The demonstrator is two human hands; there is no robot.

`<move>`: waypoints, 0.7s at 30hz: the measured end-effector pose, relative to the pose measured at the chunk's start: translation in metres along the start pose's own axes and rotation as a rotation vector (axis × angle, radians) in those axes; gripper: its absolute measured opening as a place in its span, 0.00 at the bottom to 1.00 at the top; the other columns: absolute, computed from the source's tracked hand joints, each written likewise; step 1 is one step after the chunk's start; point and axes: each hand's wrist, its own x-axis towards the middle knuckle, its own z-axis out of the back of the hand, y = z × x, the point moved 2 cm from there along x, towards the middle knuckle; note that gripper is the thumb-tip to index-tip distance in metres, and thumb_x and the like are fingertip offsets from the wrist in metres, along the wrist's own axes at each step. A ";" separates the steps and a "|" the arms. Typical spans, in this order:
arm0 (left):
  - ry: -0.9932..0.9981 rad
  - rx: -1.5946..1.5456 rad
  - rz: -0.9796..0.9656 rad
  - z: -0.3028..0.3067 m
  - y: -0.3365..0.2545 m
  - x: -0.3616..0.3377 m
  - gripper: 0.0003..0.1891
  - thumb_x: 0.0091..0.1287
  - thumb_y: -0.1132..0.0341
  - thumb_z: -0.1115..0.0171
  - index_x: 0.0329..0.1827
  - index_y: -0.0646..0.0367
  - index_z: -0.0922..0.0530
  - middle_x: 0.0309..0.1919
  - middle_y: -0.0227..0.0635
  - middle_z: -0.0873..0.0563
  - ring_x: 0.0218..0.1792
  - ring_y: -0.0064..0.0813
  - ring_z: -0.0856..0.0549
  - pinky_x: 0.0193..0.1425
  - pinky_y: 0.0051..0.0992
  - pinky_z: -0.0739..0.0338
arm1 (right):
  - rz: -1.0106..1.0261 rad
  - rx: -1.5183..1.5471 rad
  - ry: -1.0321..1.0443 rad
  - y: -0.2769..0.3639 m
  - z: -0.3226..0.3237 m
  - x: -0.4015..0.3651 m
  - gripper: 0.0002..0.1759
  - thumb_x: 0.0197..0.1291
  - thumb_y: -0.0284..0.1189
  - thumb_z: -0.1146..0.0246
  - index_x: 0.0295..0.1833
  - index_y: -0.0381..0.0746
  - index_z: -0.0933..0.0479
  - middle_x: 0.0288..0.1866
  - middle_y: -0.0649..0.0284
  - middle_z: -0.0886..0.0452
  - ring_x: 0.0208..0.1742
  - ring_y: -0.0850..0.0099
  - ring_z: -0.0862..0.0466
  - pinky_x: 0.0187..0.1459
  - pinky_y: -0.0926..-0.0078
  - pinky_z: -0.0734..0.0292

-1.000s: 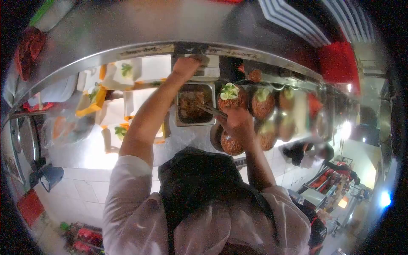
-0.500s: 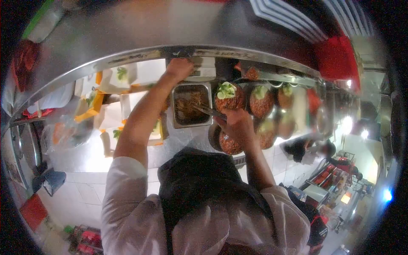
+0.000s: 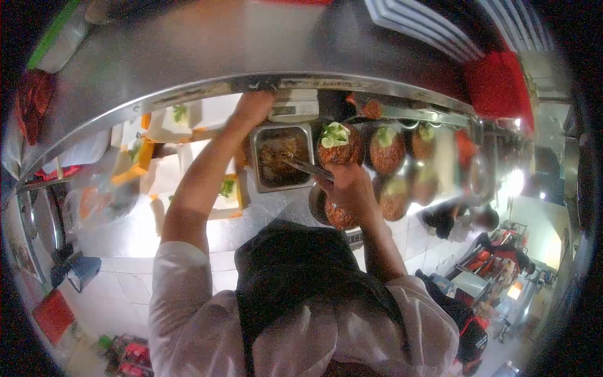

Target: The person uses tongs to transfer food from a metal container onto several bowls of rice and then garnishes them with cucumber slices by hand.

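My right hand [image 3: 349,188] is wrapped round a pair of metal tongs [image 3: 309,167]. Their tips reach into brown, wet-looking food [image 3: 276,147] in a square metal pan [image 3: 284,188]. My left hand [image 3: 255,105] is stretched forward beyond the pan, left of a light-coloured device with a small display [image 3: 282,110], which looks like a scale. Its fingers are hidden under the shelf edge, so whether they grip anything does not show. Right of the pan stands a bowl of reddish-brown food topped with pale green slices [image 3: 339,141].
A metal shelf [image 3: 207,50] overhangs the counter [image 3: 113,235]. White-and-orange cartons [image 3: 226,204] with green garnish lie on the left. More filled bowls [image 3: 387,151] stand on the right. A person [image 3: 471,223] is farther off to the right.
My left hand has shifted slightly left and farther under the shelf edge, uncovering the small display. My right hand keeps the tongs in the pan, with only a slight shift.
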 end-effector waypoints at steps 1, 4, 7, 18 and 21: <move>0.067 -0.141 0.083 0.024 -0.004 -0.003 0.14 0.69 0.64 0.41 0.52 0.60 0.16 0.52 0.50 0.14 0.54 0.52 0.14 0.59 0.50 0.20 | 0.001 0.000 0.000 0.000 0.001 -0.001 0.19 0.64 0.47 0.32 0.39 0.41 0.16 0.28 0.50 0.16 0.32 0.49 0.14 0.34 0.54 0.19; -0.128 -0.262 0.125 0.029 0.000 -0.002 0.19 0.74 0.57 0.43 0.60 0.58 0.19 0.63 0.50 0.18 0.64 0.53 0.20 0.70 0.50 0.27 | 0.003 -0.027 -0.014 0.003 0.005 -0.002 0.20 0.64 0.48 0.32 0.40 0.41 0.16 0.26 0.51 0.17 0.31 0.50 0.14 0.33 0.56 0.19; -0.411 -0.348 0.087 -0.020 0.021 0.042 0.19 0.72 0.60 0.42 0.62 0.59 0.19 0.62 0.53 0.19 0.68 0.48 0.23 0.74 0.45 0.32 | -0.035 -0.037 -0.017 0.009 0.009 0.000 0.20 0.64 0.48 0.32 0.39 0.41 0.16 0.26 0.51 0.17 0.30 0.49 0.14 0.32 0.56 0.19; -0.177 -0.446 0.270 -0.010 0.049 0.063 0.20 0.69 0.62 0.39 0.62 0.59 0.19 0.60 0.54 0.18 0.68 0.43 0.24 0.74 0.41 0.33 | -0.100 -0.120 -0.035 0.004 -0.001 -0.008 0.21 0.62 0.49 0.32 0.42 0.40 0.16 0.31 0.53 0.13 0.35 0.50 0.12 0.36 0.54 0.17; -0.159 -0.451 0.289 -0.011 0.057 0.059 0.19 0.69 0.62 0.39 0.61 0.59 0.19 0.59 0.53 0.17 0.67 0.43 0.23 0.73 0.41 0.32 | -0.123 -0.086 0.079 0.007 -0.001 -0.005 0.21 0.62 0.49 0.32 0.45 0.42 0.16 0.33 0.53 0.12 0.36 0.50 0.11 0.37 0.53 0.16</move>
